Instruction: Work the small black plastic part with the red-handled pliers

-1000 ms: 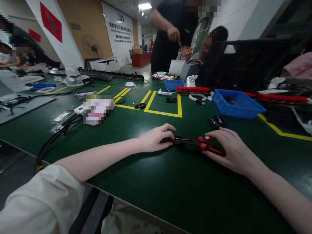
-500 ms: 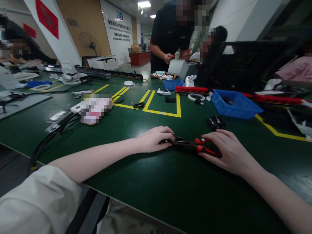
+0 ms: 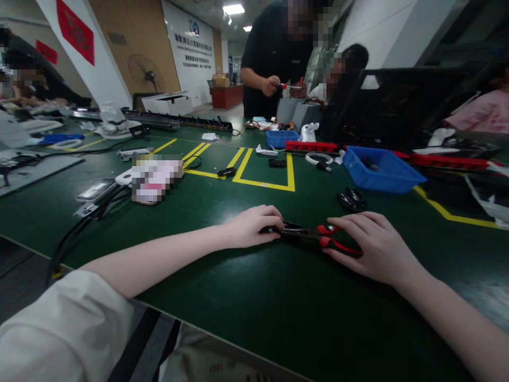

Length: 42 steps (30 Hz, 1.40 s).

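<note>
Pliers (image 3: 304,232) with red-and-black handles sit gripped in my right hand (image 3: 369,245), right of centre; my left hand (image 3: 254,228) pinches a small black part (image 3: 270,229) at their tips.

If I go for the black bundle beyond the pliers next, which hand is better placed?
Probably right: the right hand is nearer the black bundle, though holding the red-handled pliers. The left hand is farther off, fingers on a black part.

Table (image 3: 254,307): phone (image 3: 157,183) at left — pliers (image 3: 306,232) right of it. Behind pliers, rightward: cable bundle (image 3: 352,200), then bin (image 3: 382,183) — coiled cable (image 3: 318,159) left of bin.
</note>
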Available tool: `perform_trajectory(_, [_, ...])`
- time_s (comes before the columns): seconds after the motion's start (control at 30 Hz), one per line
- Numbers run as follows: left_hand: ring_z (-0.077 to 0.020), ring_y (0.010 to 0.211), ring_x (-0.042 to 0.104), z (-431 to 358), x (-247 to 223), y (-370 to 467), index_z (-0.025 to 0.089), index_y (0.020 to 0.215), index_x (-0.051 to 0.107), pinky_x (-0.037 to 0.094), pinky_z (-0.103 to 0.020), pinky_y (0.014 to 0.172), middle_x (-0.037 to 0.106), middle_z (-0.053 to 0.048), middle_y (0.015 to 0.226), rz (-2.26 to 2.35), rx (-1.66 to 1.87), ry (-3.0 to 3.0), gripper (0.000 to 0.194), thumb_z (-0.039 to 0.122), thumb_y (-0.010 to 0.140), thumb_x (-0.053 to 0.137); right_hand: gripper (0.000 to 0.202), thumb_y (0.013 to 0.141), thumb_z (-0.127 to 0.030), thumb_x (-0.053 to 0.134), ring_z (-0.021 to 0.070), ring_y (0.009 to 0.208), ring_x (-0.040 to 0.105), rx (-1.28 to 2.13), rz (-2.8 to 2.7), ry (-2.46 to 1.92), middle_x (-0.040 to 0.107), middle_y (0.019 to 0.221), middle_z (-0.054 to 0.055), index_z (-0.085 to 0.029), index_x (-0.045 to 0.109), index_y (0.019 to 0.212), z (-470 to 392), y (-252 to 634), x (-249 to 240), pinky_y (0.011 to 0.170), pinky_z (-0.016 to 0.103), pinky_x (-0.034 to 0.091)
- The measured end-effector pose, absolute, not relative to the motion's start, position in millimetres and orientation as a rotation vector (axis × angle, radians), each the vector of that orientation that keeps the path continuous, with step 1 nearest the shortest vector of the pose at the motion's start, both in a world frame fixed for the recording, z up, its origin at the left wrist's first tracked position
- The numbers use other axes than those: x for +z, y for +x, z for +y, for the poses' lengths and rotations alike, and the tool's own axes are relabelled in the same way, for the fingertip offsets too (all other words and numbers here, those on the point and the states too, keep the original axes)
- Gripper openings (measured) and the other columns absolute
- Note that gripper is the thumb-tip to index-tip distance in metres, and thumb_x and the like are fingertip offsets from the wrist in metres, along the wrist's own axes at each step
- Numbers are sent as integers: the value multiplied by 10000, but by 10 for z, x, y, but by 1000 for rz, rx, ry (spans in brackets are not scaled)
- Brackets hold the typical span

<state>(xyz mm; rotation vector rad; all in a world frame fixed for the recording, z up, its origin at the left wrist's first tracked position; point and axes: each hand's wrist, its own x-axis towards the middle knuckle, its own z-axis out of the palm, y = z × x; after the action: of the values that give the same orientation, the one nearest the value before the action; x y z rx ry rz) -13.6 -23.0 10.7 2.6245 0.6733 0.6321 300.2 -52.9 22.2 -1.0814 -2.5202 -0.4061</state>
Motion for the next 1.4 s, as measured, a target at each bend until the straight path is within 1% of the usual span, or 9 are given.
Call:
perform_trajectory(0.2, [-220, 1109, 582, -223, 104, -135, 161, 1052, 647, 484, -367, 952, 597, -102, 1204, 649, 641, 2638, 144, 215, 923, 617, 383, 866, -504, 580, 251, 826, 660, -442, -2547, -974, 718, 978, 113, -180, 621, 1067, -520, 3000, 199, 792, 425, 466])
perform_trajectory(0.37, [-220, 1099, 585, -223, 109, -133, 164, 1062, 646, 481, -367, 946, 598, -101, 1200, 640, 636, 2661, 152, 229, 929, 613, 356, 876, -466, 600, 228, 789, 653, -495, -2560, -894, 715, 951, 108, -158, 605, 1054, -509, 3016, 226, 757, 395, 462])
perform_trajectory(0.7, [-222, 1072, 589, -211, 129, -142, 169, 1075, 651, 483, -357, 914, 601, -98, 1174, 630, 587, 2661, 185, 290, 937, 627, 372, 884, -491, 589, 208, 742, 600, -457, -2575, -891, 703, 925, 98, -163, 612, 1058, -528, 3018, 250, 698, 363, 458])
perform_trajectory(0.9, [-218, 1062, 593, -204, 128, -146, 163, 1072, 651, 483, -350, 911, 597, -96, 1173, 621, 589, 2660, 185, 288, 938, 625, 417, 889, -511, 575, 216, 771, 608, -424, -2570, -960, 703, 974, 110, -165, 623, 1115, -583, 2999, 234, 713, 367, 456])
perform_trajectory(1.1, [-219, 1064, 589, -205, 117, -148, 167, 1078, 639, 477, -354, 905, 593, -96, 1174, 608, 574, 2690, 184, 291, 947, 603, 499, 867, -571, 582, 220, 775, 610, -341, -2593, -1032, 697, 981, 107, -183, 627, 1178, -588, 2994, 244, 705, 366, 467])
perform_trajectory(1.2, [-221, 1058, 588, -203, 110, -143, 165, 1078, 636, 474, -360, 904, 596, -97, 1166, 606, 577, 2711, 184, 289, 947, 599, 479, 872, -528, 589, 221, 799, 616, -367, -2604, -1017, 683, 991, 110, -179, 623, 1198, -570, 2996, 226, 722, 364, 473])
perform_trajectory(1.4, [-223, 1060, 586, -210, 112, -140, 171, 1084, 631, 470, -367, 900, 599, -101, 1173, 601, 575, 2728, 176, 280, 953, 586, 401, 879, -448, 599, 211, 790, 604, -500, -2593, -917, 664, 965, 113, -145, 639, 1138, -567, 2985, 245, 722, 351, 473])
